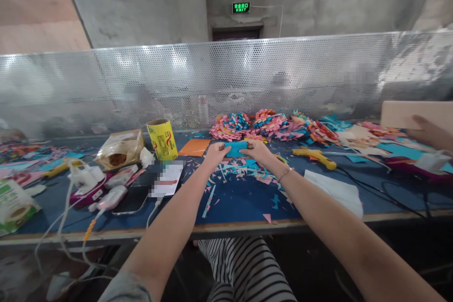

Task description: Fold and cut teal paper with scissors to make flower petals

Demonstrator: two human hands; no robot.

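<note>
Between my two hands is a small blue piece of paper (236,149), held just above the table. My left hand (216,152) pinches its left end, thumb on the near side. On the other end, my right hand (260,151) is closed with its thumb over the paper. Blue and pink paper scraps (244,170) lie scattered below and around both hands. Right behind the hands sit bunches of pink, blue and orange cut-paper flowers (264,125). An orange sheet (194,147) lies flat to the left of my left hand.
Left stand a yellow can (163,139), a paper bag (120,148), phones (168,179) and cables. To the right lie a yellow glue gun (314,156) and a white sheet (332,191). Another person's hand (430,130) is at far right. A perforated metal screen (226,80) runs behind.
</note>
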